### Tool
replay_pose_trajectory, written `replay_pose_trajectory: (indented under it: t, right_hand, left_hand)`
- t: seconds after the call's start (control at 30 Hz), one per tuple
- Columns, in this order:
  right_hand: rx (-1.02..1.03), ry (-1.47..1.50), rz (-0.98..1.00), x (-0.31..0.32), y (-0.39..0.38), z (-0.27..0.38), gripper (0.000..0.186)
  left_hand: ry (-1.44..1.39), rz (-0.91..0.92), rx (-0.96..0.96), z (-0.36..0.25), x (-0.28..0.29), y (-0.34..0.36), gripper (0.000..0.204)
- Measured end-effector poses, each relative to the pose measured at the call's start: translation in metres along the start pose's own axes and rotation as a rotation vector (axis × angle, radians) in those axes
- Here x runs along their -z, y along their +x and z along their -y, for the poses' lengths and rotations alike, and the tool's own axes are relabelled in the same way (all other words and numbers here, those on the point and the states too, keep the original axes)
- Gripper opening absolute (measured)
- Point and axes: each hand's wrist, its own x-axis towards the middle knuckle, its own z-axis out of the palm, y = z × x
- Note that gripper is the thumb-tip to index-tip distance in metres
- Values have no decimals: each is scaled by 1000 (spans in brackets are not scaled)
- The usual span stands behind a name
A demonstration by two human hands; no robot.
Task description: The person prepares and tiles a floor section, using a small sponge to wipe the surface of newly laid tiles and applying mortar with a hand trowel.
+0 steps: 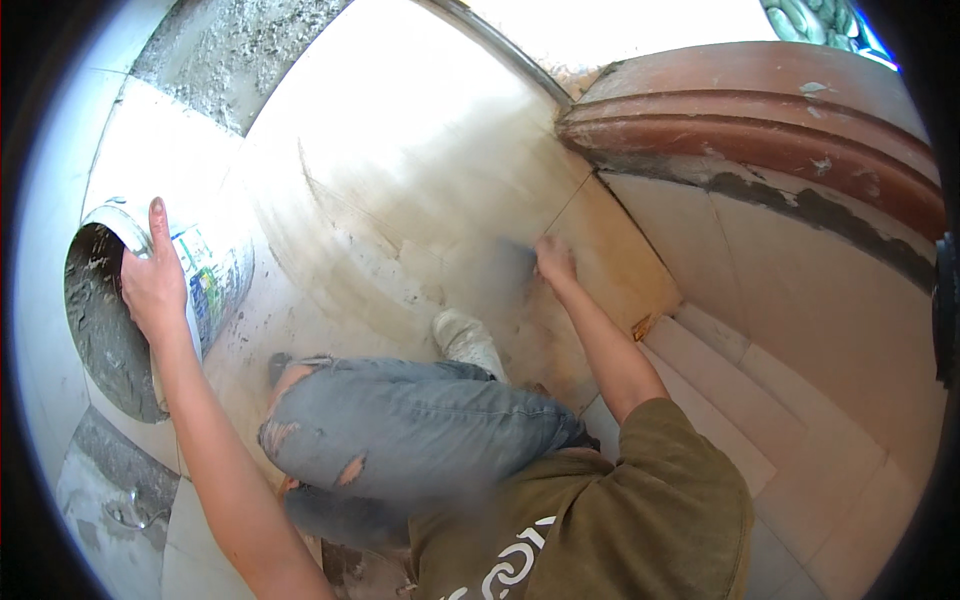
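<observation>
Fingers of the right hand (556, 262) are closed around a grey, blurred tool (510, 262), flat-looking but too smeared to name surely. It is low over the pale floor (400, 225), ahead of the bent knees; whether it touches, I cannot tell. Good work here would probably mean a loose wrist, the tool kept nearly flat, light even pressure and overlapping strokes.

Well apart, the left hand (155, 285) is clamped over the rim of a pale bucket (222, 275), whose inside is coated with grey, mortar-like material; whether it stands upright or leans, I cannot tell. A firm grip on that rim should keep it from rocking.

Farther out, a white shoe (468, 340) and the worn jeans (410, 410) are close to the floor's tan smears, so shifting weight carefully seems wise. A reddish-brown moulded ledge (750, 120) borders the right; its corner likely needs shorter, slower strokes. Rough grey mortar (235, 55) covers the upper left.
</observation>
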Motion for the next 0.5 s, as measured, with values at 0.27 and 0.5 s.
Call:
replay_pose_trajectory:
  t: [0.27, 0.5]
  right_hand:
    - [241, -344, -751, -75, -33, 29, 51]
    - [716, -162, -584, -77, -15, 130, 55]
  left_hand:
    - [-95, 5, -76, -7, 5, -7, 86]
    - [-22, -7, -23, 0, 6, -8, 84]
